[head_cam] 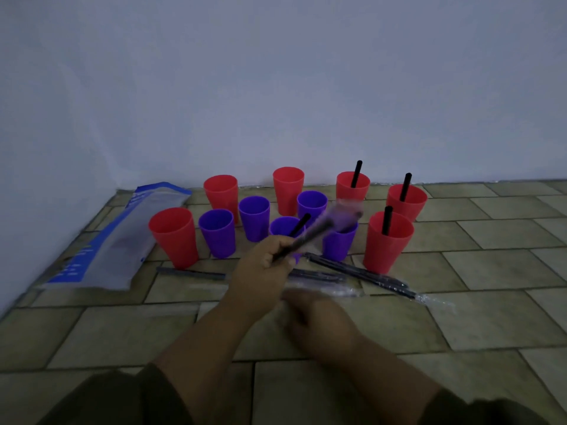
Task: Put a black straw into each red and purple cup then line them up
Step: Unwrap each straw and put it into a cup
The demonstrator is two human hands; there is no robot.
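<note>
Tiled floor: right hand low, grip too blurred to judge, left hand gripping a wrapped black straw — beyond, three red cups and one purple cup hold straws, at least six others empty, nothing lined up.

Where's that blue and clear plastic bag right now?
In the head view, the plastic bag lies flat on the floor at far left, beside the wall, just left of the front-left red cup.

Smooth matt plastic red cups & purple cups, black straws w/ clear glossy wrap, matt floor tiles.
</note>
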